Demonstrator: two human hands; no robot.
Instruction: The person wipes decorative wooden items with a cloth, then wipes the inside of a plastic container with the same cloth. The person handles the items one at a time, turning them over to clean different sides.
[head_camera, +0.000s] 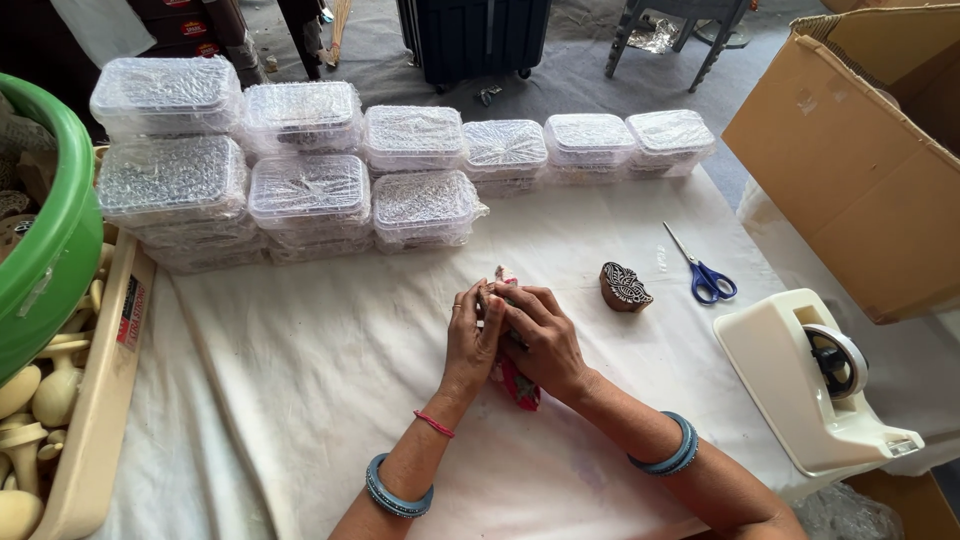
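Head view is showing both the left hand (472, 335) and right hand (540, 335) closing around a small red patterned bundle (519, 383) at frame centre, seemingly light and soft, best gripped around its middle.

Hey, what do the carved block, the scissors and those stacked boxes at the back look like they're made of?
Carved block: seemingly dark wood, matte, with a pattern cut into its top face.
Scissors: shiny metal blades with blue handles, probably plastic.
Stacked boxes: clear, glossy thin plastic, lids catching light; the contents are too blurred to tell.
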